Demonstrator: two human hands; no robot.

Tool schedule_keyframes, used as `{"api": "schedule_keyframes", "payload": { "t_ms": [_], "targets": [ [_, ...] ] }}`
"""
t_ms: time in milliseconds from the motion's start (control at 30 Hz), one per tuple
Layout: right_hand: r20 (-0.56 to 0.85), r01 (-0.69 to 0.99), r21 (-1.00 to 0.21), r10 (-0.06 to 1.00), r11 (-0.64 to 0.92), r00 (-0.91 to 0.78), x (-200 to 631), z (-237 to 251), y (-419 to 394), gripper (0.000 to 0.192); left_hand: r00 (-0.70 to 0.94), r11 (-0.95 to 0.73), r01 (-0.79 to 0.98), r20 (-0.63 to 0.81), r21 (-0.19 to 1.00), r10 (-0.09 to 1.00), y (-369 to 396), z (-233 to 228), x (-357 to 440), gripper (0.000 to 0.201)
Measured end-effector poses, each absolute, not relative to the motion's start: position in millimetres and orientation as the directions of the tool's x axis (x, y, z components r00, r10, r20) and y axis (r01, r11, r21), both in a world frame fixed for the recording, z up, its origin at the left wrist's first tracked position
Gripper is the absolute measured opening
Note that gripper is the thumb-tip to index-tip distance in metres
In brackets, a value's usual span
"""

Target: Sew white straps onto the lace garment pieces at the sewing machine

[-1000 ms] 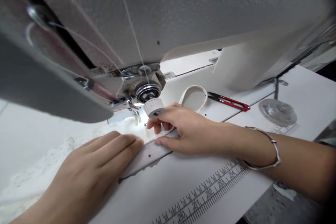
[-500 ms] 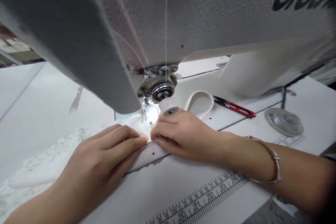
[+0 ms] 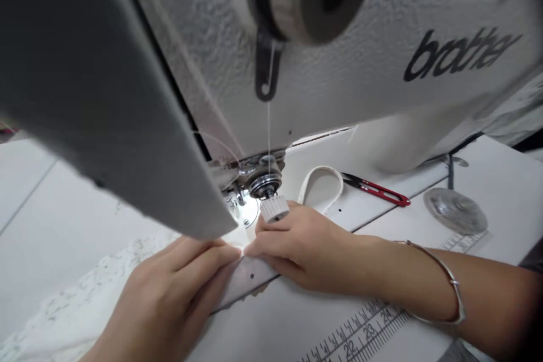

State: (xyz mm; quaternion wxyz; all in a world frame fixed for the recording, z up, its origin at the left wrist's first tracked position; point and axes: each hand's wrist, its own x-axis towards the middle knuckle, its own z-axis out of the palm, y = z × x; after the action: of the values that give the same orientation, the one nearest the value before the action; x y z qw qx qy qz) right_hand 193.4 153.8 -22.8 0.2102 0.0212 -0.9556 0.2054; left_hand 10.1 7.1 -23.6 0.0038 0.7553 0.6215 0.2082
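Observation:
White fabric with a small pale print point(image 3: 97, 294) lies to the left of the sewing machine point(image 3: 339, 85) and runs in front of its lit needle area. At the fabric's near edge, my left hand point(image 3: 178, 277) is closed, thumb and fingers pinching the cloth. My right hand point(image 3: 305, 246) is closed too, its fingertips meeting the left ones on the same edge. Just above my right knuckles sits a ribbed white knob point(image 3: 275, 209). The presser foot point(image 3: 240, 198) is partly hidden behind the machine's grey front cover.
Behind my right hand, a white strap loop point(image 3: 324, 169) lies on the machine bed beside red-handled thread snips point(image 3: 379, 191). A clear round plastic piece point(image 3: 456, 211) rests farther right. Printed ruler markings point(image 3: 369, 331) run along the table's front.
The view has tilted upward, so the machine's brand lettering and a tension dial now show and everything sits lower. Both hands keep their pinch, with fingertips now closer together.

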Motion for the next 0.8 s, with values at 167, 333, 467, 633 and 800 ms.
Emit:
{"api": "schedule_keyframes", "payload": {
  "t_ms": [167,333,467,633,800],
  "targets": [
    [0.41,-0.073,-0.171,0.004,0.983,-0.912,192.7,-21.2,153.1,0.015,0.102,-0.214,0.936,0.366,0.278,0.925,7.6,-30.4,8.0,0.019],
    [0.407,-0.058,-0.074,-0.023,0.996,-0.913,189.8,-21.6,156.9,0.011,0.104,-0.187,0.965,0.386,0.183,0.916,11.1,-28.8,5.9,0.03],
    [0.446,-0.032,-0.051,-0.006,0.998,-0.895,185.6,-23.2,159.9,0.011,0.112,-0.198,0.963,0.396,0.185,0.912,18.5,-22.8,6.6,0.031],
    [0.437,0.006,-0.048,0.026,0.999,-0.899,181.2,-24.6,162.0,0.008,0.106,-0.209,0.956,0.418,0.208,0.902,31.0,-15.3,4.6,0.029],
    [0.301,0.036,-0.05,0.049,0.998,-0.952,173.6,-16.3,168.4,0.011,0.052,-0.169,0.95,0.4,0.264,0.915,38.8,-12.8,-0.5,0.024]
  ]
}}
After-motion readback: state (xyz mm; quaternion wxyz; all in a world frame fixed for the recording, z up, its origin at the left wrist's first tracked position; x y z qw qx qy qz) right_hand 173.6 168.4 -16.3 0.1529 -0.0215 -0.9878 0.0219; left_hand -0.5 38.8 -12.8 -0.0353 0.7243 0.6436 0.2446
